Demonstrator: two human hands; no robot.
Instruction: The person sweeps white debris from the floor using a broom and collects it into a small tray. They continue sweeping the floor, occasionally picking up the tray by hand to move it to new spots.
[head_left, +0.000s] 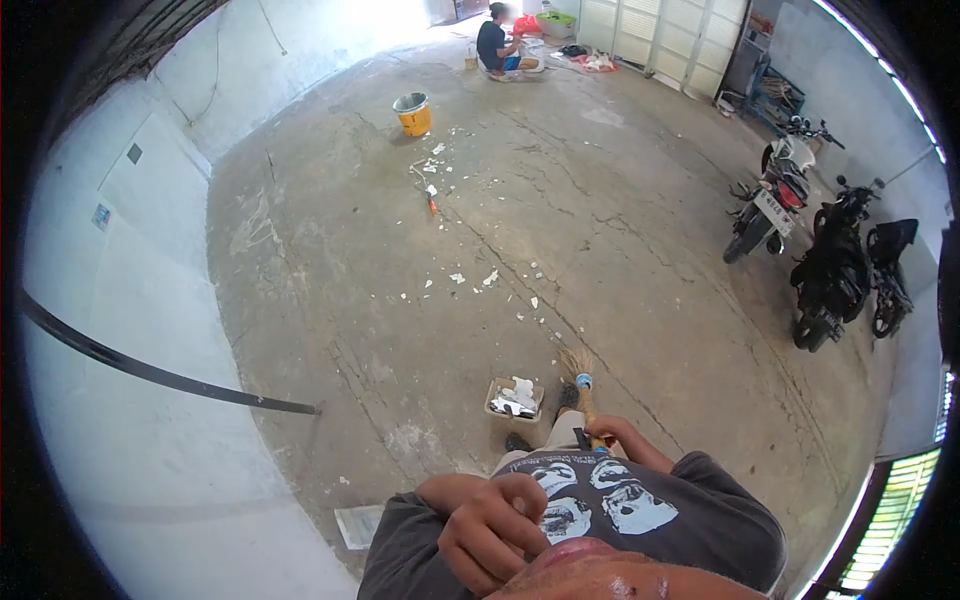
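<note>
We note a cracked floor, bucket toward its far edge, tub holding white scraps; right hand grips broom, left hand loosely fisted.

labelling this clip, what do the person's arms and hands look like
The left hand and right hand are both gloveless. Short, loose dark grey T-shirt sleeves cover the upper arms, plain where visible, leaving the forearms uncovered.
</note>
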